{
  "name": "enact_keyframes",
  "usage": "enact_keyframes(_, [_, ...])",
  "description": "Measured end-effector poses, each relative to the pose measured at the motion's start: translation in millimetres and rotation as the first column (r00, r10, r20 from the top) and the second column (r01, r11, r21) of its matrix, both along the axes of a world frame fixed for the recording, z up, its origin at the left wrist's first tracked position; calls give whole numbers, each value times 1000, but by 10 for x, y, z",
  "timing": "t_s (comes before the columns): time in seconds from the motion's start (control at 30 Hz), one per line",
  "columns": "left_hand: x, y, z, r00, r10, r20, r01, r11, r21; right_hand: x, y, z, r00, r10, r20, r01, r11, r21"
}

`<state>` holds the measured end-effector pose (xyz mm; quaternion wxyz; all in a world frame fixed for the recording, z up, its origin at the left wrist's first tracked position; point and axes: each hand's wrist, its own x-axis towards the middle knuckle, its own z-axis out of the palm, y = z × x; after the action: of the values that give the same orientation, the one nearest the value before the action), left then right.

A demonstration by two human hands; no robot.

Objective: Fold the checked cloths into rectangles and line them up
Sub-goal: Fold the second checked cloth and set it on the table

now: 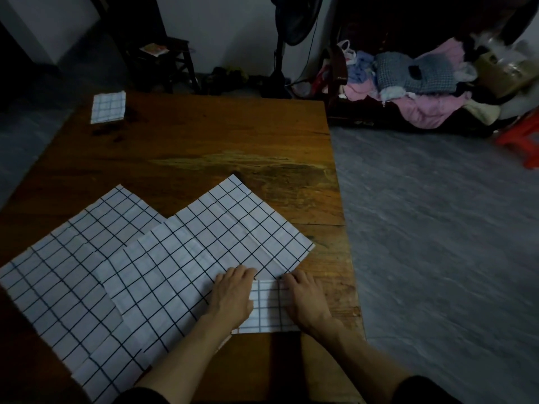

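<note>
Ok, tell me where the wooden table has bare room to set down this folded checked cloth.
Bare wood runs across the brown wooden table, from the small folded checked cloth at the far left corner to the right edge. The near left is crowded with two large unfolded checked cloths. The left hand and right hand press the folded rectangle.

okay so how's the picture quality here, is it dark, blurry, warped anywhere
Head view: dim all over, with dark corners; the table edges bow outward from the wide-angle lens; the floor at right is smeared, so motion blur is likely; both hands, left and right, and the folded cloth read fairly sharp; no glare.
</note>
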<state>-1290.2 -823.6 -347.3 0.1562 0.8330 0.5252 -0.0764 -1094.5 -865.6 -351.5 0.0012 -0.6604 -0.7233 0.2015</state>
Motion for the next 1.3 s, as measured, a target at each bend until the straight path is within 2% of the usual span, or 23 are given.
enact_keyframes(0.2, [28, 115, 46, 998, -1, -61, -3, 998, -60, 6, 78, 51, 997, -11, 73, 13, 1000, -28])
enact_keyframes(0.3, [33, 113, 64, 999, 26, 18, -24, 995, -99, 29, 53, 65, 995, -9, 97, 11, 1000, -18])
enact_keyframes(0.43, [34, 124, 187, 989, 54, 136, -38, 992, -118, 70, 77, 131, 999, 15, 35, -17, 998, 55])
enact_keyframes(0.57, [121, 171, 419, 974, 47, 223, -38, 998, -43, -1, 206, 339, 992, 93, -84, -74, 976, 205])
enact_keyframes(0.67, [228, 194, 599, 963, 13, 268, -18, 1000, 17, -69, 308, 504, 984, 158, -88, -124, 944, 305])
enact_keyframes(0.77, [269, 226, 784, 957, -20, 290, -10, 995, 102, -36, 378, 607, 986, 137, -95, -93, 924, 370])
enact_keyframes(0.97, [178, 261, 1038, 939, -181, 294, 82, 944, 321, 51, 390, 831, 978, 171, -119, -108, 904, 414])
enact_keyframes(1.13, [-99, 341, 1074, 879, -153, 452, -15, 938, 346, 212, 329, 1030, 976, 119, -184, -25, 896, 443])
enact_keyframes(1.3, [-295, 393, 1042, 832, -147, 534, -55, 938, 343, 278, 248, 1133, 975, 30, -219, 73, 892, 446])
